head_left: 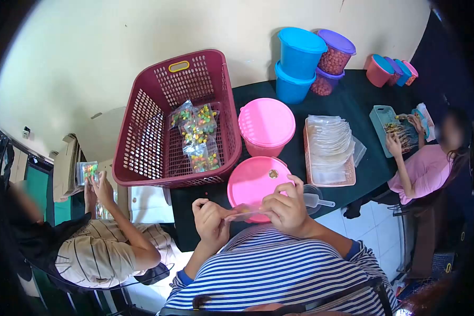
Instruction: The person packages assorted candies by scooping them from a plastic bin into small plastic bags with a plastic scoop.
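plastic bag [246,213] between both hands [211,220] [285,208]

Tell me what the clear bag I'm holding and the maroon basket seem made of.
Clear bag: probably thin, glossy plastic film; pink shows through it.
Maroon basket: likely moulded plastic with a slight sheen, judging by its evenly perforated walls.
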Available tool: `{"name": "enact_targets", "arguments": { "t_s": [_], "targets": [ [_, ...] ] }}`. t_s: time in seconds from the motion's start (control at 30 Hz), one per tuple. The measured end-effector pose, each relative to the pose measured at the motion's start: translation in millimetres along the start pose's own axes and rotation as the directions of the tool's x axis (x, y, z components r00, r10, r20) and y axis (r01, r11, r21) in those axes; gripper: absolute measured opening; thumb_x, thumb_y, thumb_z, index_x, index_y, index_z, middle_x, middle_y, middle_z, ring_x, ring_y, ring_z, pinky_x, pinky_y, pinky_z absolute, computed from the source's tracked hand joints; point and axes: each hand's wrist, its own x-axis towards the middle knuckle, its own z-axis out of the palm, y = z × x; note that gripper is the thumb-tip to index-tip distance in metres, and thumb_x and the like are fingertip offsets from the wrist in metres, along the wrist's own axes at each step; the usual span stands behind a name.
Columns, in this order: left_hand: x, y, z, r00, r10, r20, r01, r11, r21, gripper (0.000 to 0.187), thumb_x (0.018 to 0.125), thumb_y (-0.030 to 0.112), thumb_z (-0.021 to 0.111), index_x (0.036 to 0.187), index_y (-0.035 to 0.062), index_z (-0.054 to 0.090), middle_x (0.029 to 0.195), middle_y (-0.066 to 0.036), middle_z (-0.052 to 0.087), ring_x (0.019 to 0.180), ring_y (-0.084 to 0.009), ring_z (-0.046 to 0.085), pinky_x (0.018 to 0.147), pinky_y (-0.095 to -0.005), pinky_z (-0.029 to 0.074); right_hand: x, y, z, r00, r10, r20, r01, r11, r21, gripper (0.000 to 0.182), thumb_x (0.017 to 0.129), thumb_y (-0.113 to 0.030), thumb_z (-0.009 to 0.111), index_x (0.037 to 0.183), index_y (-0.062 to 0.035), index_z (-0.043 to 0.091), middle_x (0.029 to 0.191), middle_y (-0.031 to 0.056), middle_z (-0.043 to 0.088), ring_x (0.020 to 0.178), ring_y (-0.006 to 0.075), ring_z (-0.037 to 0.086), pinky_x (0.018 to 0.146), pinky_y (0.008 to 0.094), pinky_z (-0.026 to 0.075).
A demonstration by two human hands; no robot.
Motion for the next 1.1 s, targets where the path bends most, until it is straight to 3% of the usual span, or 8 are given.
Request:
{"name": "enact_targets", "arguments": {
  "t_s": [0.27, 0.37, 0.5, 0.67, 0.77, 0.83, 0.97, 1.1],
  "targets": [
    [-7, 1, -10, 0.999, -0.049, 0.012, 0.049, 0.999, 0.02, 0.013, 0.087, 0.016, 0.068, 0.077, 0.008, 0.065, 0.069, -0.003, 0.056, 0.063, -0.0186, 0.053, 0.073, -0.0352, 0.037, -3, 2, -1, 0.999, -0.041, -0.012, 0.042, 0.997, 0.071, 0.014, 0.072, -0.014, 0.074, 0.084, -0.0144, 0.066, 0.086, -0.0036, 0.065, 0.089, 0.0198, 0.055, 0.103, 0.0548, 0.03],
    [-22, -26, -31, 0.632, -0.667, -0.394, 0.464, 0.733, -0.497, 0.028, 0.102, 0.027, 0.053, 0.082, 0.008, 0.049, 0.073, 0.001, 0.047, 0.064, -0.0091, 0.044, 0.059, -0.0251, 0.036, -5, 31, -7, 0.981, 0.121, -0.154, -0.111, 0.991, 0.075, 0.012, 0.074, -0.012, 0.073, 0.081, -0.0119, 0.064, 0.083, 0.0018, 0.063, 0.087, 0.0229, 0.056, 0.1, 0.0484, 0.036],
    [2, -23, -81, 0.654, -0.665, -0.361, 0.464, 0.729, -0.503, 0.023, 0.102, 0.022, 0.053, 0.085, 0.0072, 0.053, 0.078, 0.002, 0.05, 0.071, -0.0072, 0.046, 0.065, -0.021, 0.037, -10, 55, -10, 0.916, 0.387, -0.108, -0.341, 0.89, 0.302, 0.017, 0.078, -0.014, 0.074, 0.089, -0.0058, 0.063, 0.092, 0.0093, 0.065, 0.093, 0.0256, 0.059, 0.09, 0.0359, 0.045],
    [10, -18, -27, 0.717, -0.696, 0.025, 0.487, 0.475, -0.733, 0.019, 0.101, 0.022, 0.054, 0.103, 0.0033, 0.058, 0.097, -0.005, 0.06, 0.087, -0.0128, 0.057, 0.08, -0.0282, 0.045, 28, -9, 23, 0.955, 0.136, 0.262, -0.292, 0.562, 0.774, 0.062, 0.084, -0.026, 0.077, 0.132, -0.0054, 0.045, 0.122, 0.0087, 0.06, 0.11, 0.023, 0.06, 0.101, 0.0388, 0.044],
    [19, -4, -18, 0.723, -0.683, 0.108, 0.427, 0.319, -0.846, 0.033, 0.104, 0.031, 0.046, 0.122, 0.004, 0.048, 0.114, -0.011, 0.061, 0.097, -0.0212, 0.064, 0.087, -0.0343, 0.05, 18, -14, 36, 0.691, 0.088, 0.717, -0.694, 0.357, 0.625, 0.059, 0.089, -0.029, 0.072, 0.136, -0.0071, 0.042, 0.119, 0.0083, 0.061, 0.108, 0.0223, 0.062, 0.095, 0.039, 0.051],
    [18, -6, -18, 0.738, -0.662, 0.129, 0.379, 0.249, -0.891, 0.042, 0.105, 0.037, 0.041, 0.132, 0.0046, 0.042, 0.123, -0.013, 0.058, 0.102, -0.0265, 0.066, 0.089, -0.0382, 0.052, -9, 35, 67, 0.861, 0.332, 0.384, -0.142, -0.569, 0.81, 0.051, 0.093, -0.025, 0.065, 0.137, -0.0098, 0.042, 0.118, 0.0085, 0.06, 0.103, 0.0219, 0.064, 0.084, 0.0369, 0.058],
    [-2, -24, -19, 0.702, -0.652, 0.287, 0.581, 0.292, -0.76, 0.05, 0.104, 0.043, 0.04, 0.139, 0.0086, 0.033, 0.134, -0.017, 0.052, 0.104, -0.0307, 0.066, 0.09, -0.041, 0.051, -19, 24, 52, 0.688, 0.377, 0.62, -0.341, -0.586, 0.735, 0.037, 0.099, -0.027, 0.056, 0.132, -0.0112, 0.047, 0.109, 0.008, 0.065, 0.097, 0.0225, 0.068, 0.073, 0.0362, 0.061],
    [11, -17, -13, 0.696, -0.572, 0.434, 0.656, 0.262, -0.708, 0.057, 0.101, 0.043, 0.047, 0.143, 0.0099, 0.027, 0.14, -0.017, 0.047, 0.116, -0.0279, 0.059, 0.097, -0.0402, 0.044, -6, 41, 71, 0.672, 0.507, 0.54, -0.099, -0.661, 0.744, 0.044, 0.096, -0.032, 0.059, 0.131, -0.0084, 0.046, 0.106, 0.007, 0.065, 0.094, 0.0225, 0.068, 0.062, 0.0384, 0.062]
  ]
}}
